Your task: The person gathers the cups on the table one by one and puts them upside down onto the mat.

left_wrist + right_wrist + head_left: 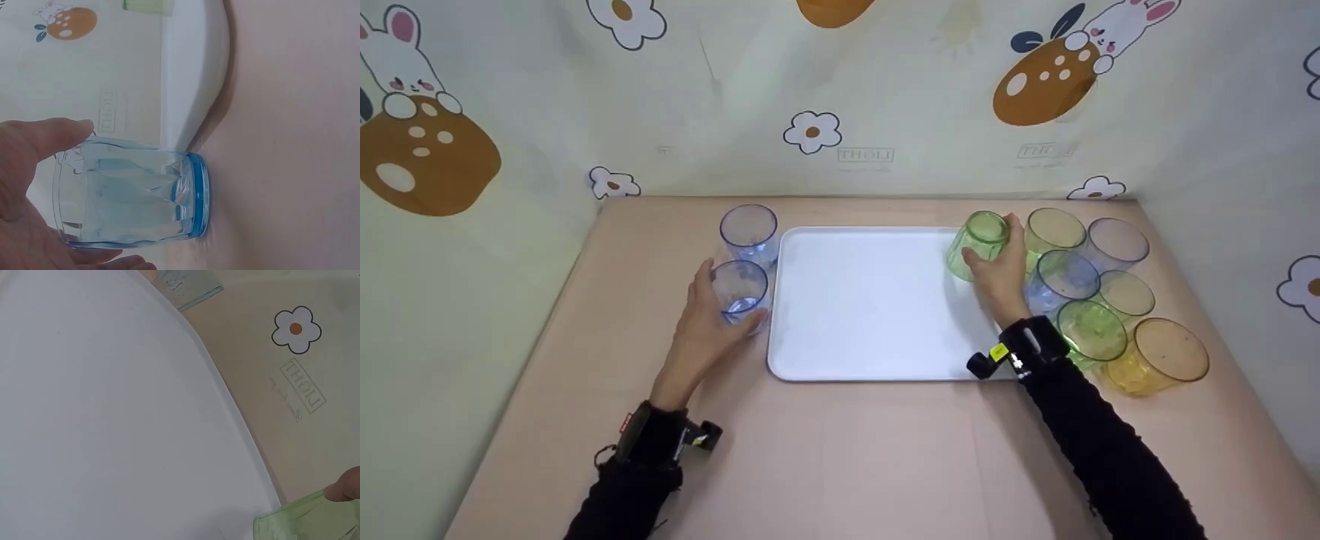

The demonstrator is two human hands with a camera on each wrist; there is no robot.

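Observation:
My left hand (701,330) grips an upright clear-blue glass (740,292) beside the tray's left edge, thumb on one side and fingers on the other. Its thick blue base (199,194) is low at the table in the left wrist view; whether it touches is unclear. My right hand (1003,274) holds a green glass (979,244) upside down, base up, at the far right corner of the white tray (870,307). Only a fingertip and part of that green glass (309,523) show in the right wrist view.
Behind the left glass stands another bluish glass (748,229). Several upright glasses crowd the tray's right side, among them a blue one (1065,281), a green one (1091,334) and a yellow one (1170,352). A patterned wall cover (720,112) rises behind the table.

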